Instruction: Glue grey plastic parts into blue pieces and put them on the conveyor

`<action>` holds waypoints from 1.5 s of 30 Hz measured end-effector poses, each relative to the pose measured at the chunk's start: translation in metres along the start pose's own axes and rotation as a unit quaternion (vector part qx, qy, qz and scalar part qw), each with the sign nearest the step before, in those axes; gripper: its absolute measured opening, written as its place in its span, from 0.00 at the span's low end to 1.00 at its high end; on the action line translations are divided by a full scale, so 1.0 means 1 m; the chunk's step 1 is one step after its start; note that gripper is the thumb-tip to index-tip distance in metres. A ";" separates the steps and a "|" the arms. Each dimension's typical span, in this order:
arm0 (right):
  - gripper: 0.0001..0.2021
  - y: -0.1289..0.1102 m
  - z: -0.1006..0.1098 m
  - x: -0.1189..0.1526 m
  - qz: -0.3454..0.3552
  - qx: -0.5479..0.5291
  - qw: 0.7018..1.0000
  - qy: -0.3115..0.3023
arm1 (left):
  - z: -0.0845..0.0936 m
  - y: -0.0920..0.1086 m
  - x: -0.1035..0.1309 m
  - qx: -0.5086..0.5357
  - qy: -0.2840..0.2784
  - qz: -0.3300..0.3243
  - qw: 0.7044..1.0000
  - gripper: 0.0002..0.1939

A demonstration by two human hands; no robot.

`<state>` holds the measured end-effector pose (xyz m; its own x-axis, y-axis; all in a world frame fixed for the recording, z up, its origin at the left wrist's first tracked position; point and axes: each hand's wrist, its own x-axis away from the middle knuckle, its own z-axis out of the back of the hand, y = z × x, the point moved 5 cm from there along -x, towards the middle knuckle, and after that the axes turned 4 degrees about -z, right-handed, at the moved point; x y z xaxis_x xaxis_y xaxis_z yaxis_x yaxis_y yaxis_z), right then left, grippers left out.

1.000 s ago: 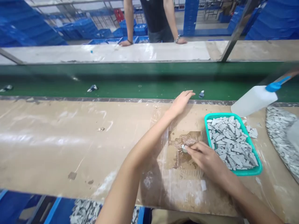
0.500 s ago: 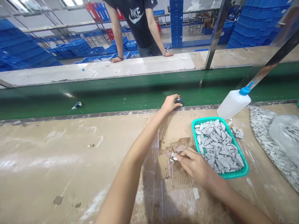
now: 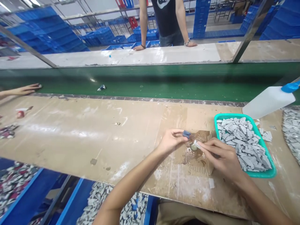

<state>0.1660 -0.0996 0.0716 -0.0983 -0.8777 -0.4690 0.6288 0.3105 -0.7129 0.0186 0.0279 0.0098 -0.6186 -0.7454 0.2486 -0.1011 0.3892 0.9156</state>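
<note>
My left hand [image 3: 170, 140] is closed in a pinch on a small dark blue plastic piece [image 3: 186, 134], held just above the table's wet patch. Close to its right, my right hand [image 3: 221, 154] pinches a small light grey piece [image 3: 197, 143] between thumb and fingertips. That piece is at a small round glossy spot [image 3: 193, 147] on the brown, sticky-looking patch [image 3: 201, 161]. The two held pieces are near each other but apart. Right of my right hand stands a turquoise basket [image 3: 273, 165] heaped with light grey pieces [image 3: 248, 140].
A white squeeze bottle [image 3: 267, 101] leans behind the basket. Beyond the table runs a green conveyor belt [image 3: 152, 89] carrying a small dark-and-white piece [image 3: 101, 87]. A co-worker's hand [image 3: 25, 90] reaches onto it at left. Blue bins [image 3: 77, 200] sit below. Another person [image 3: 167, 25] stands opposite.
My left hand has come back from the belt to the patch, now holding the blue piece beside my right hand. The view has turned left, bringing a co-worker's hand and the bins into sight.
</note>
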 end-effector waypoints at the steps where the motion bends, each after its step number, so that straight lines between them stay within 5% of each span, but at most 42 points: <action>1: 0.18 -0.002 0.002 -0.001 0.004 -0.011 1.000 0.009 | -0.004 -0.001 0.004 -0.019 -0.012 0.003 1.000 0.18; 15: 0.31 -0.002 0.005 -0.001 0.024 -0.019 0.999 -0.042 | -0.028 -0.007 0.018 -0.049 -0.092 -0.018 0.994 0.17; 34: 0.28 0.001 0.004 -0.001 -0.023 -0.056 0.992 -0.111 | -0.029 0.003 0.036 -0.168 0.005 -0.200 0.965 0.15; 45: 0.24 0.002 0.008 0.000 -0.053 -0.075 0.989 -0.113 | -0.033 -0.005 0.032 -0.077 -0.052 -0.094 0.991 0.19</action>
<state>0.1736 -0.1014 0.0743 0.0282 -0.9621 -0.2713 0.5012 0.2484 -0.8289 0.0254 -0.0155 0.0234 -0.6772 -0.7346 0.0427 -0.1074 0.1562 0.9819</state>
